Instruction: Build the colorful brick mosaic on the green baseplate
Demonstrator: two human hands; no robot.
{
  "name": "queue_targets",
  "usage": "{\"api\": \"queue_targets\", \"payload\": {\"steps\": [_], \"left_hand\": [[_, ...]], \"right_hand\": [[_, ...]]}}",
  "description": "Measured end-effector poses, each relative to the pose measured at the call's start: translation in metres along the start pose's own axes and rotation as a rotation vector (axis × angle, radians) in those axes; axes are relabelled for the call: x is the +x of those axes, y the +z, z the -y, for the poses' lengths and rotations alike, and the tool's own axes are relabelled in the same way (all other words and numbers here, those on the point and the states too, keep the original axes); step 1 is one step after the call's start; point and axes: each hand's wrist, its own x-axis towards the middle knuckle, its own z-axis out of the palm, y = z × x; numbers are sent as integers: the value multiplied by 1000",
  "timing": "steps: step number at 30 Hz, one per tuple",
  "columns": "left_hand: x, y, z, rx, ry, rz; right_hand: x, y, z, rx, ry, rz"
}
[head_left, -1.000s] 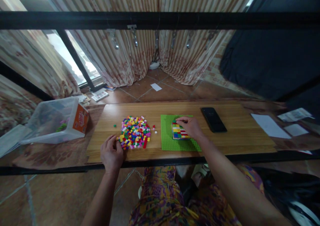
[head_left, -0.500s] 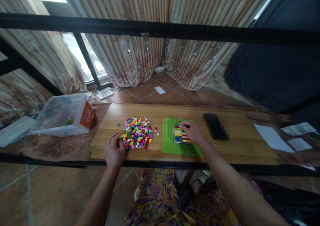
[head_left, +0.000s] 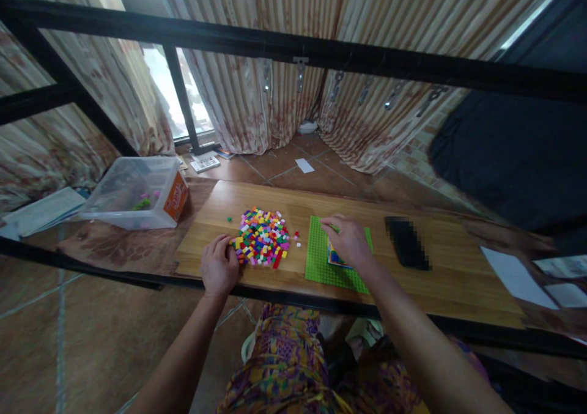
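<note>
My left hand [head_left: 220, 266] rests on the tabletop at the left edge of a pile of small coloured toy bricks [head_left: 263, 236]. Its fingers are bent, with a gap between thumb and forefinger, and their tips lie close by a yellow brick [head_left: 239, 243]. Over a green baseplate [head_left: 316, 261] is my right hand [head_left: 351, 240], its fingers pinched together near the plate's upper left. Whatever is between those fingertips is hidden. Under this hand sits a low multicoloured block of built-up bricks [head_left: 334, 257], mostly covered by it.
A few loose bricks [head_left: 298, 239] lie between pile and baseplate. A dark phone [head_left: 408, 244], partly pixelated, is on the wooden board [head_left: 452, 267] to the right. At the left stands a clear plastic box [head_left: 128, 200] with an orange label. A black metal bar [head_left: 220, 36] crosses above.
The view has shifted and tilted slightly. My right hand has moved a little left across the brick block and now covers more of it. My left hand stays beside the pile.
</note>
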Motion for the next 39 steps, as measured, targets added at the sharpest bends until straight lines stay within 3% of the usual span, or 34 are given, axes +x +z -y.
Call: {"api": "queue_targets", "payload": {"steps": [5,13,19,24,26,29,32,39], "left_hand": [[0,0,0,-3,4,5],[-1,0,0,-2,5,16],[-1,0,0,1,-5,15],[-1,1,1,9,12,-4],[-1,0,1,10,24,-10],[0,-1,0,13,34,-2],[0,-2,-1,20,28,1],[2,-3,-1,33,38,-6]], "right_hand": [[19,35,21,-241,-107,312],[32,65,17,-226,-121,377],[24,47,28,-138,-52,268],[-10,14,19,298,108,17],[-28,1,5,362,189,-49],[-49,-14,-19,363,308,-116],[-57,-21,-34,278,342,-132],[-43,-7,-23,141,282,-124]]}}
